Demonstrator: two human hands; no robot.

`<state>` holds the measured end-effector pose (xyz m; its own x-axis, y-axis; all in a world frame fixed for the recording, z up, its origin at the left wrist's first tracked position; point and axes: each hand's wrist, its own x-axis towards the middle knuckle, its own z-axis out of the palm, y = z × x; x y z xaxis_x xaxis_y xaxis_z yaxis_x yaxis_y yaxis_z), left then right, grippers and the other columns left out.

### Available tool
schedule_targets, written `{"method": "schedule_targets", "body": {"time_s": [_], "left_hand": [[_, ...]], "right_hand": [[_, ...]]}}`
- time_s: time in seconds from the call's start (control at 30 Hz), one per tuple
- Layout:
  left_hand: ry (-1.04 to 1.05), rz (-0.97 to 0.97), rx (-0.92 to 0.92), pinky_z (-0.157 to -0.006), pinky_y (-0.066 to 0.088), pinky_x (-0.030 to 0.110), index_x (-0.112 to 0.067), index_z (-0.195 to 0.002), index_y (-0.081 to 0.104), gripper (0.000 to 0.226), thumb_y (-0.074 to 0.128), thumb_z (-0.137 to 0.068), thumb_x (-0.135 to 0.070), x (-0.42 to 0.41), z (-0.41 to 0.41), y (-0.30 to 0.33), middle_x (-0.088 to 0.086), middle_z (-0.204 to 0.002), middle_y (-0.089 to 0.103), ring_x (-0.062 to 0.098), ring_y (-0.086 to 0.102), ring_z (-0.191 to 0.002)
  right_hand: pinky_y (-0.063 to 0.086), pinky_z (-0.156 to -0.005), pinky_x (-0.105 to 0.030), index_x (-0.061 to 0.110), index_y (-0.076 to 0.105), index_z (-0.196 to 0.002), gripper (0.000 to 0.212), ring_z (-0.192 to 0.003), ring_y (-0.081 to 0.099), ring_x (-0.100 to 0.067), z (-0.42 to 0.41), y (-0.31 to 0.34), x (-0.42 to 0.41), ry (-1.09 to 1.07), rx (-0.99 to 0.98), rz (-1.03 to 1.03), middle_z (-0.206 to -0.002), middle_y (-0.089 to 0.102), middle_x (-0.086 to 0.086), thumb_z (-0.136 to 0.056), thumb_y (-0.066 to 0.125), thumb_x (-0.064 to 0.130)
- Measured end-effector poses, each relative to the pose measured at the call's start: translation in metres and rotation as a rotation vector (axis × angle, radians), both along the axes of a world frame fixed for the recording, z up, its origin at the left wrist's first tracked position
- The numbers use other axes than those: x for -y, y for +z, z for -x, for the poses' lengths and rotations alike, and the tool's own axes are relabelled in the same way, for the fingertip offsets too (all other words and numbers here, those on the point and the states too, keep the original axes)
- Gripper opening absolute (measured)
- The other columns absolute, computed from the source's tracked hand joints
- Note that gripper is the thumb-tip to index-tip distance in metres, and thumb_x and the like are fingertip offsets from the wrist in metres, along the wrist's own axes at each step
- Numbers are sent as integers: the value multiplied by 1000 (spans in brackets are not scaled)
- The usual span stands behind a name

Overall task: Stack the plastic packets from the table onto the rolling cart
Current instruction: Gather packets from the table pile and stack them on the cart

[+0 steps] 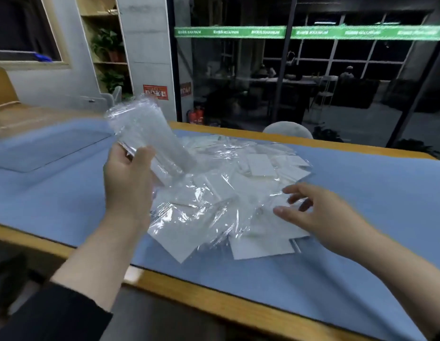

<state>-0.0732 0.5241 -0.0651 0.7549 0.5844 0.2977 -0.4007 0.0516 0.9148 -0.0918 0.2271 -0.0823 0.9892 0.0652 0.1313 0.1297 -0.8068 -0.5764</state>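
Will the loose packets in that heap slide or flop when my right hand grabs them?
Probably both. The packet heap is glossy, wrinkled film, so likely slippery and floppy. The bundle in the left hand already sags.

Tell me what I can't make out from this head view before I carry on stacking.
- Rolling cart: not in the head view at all.
- Packet count in the left hand: the held bundle is clear, overlapping film.
- Pile on the table: packets overlap and glare hides the edges.
- Right hand: motion-blurred, so contact with the pile is unclear.
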Motion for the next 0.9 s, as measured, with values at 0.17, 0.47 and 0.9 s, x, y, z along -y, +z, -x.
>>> {"method": "schedule_targets", "body": {"time_s": [0.17,0.47,0.9], "left_hand": [[76,-32,-100,-50,39,23,-23,-81,51,16,61,-94,-22,-43,14,-31,-7,-68,50,10,45,-56],[21,-161,-183,-64,49,37,-8,-100,47,21,57,-94,-25,-51,10,-60,2,-76,47,14,45,-61],[10,-272,-201,-46,33,12,-27,-87,45,17,52,-102,-20,-54,6,-64,-33,-57,52,-5,49,-53]], "right_hand": [[42,-94,-27,38,49,-138,69,-122,51,-6,2,11,-71,179,77,151,-132,51,17,-78,71,64],[34,-113,-51,26,22,-156,111,-144,32,-27,-35,6,-149,161,-62,442,-160,29,0,-69,65,81],[46,-98,-48,22,26,-150,100,-113,58,-32,-62,5,-191,-73,-153,289,-122,58,-5,-73,78,58]]}}
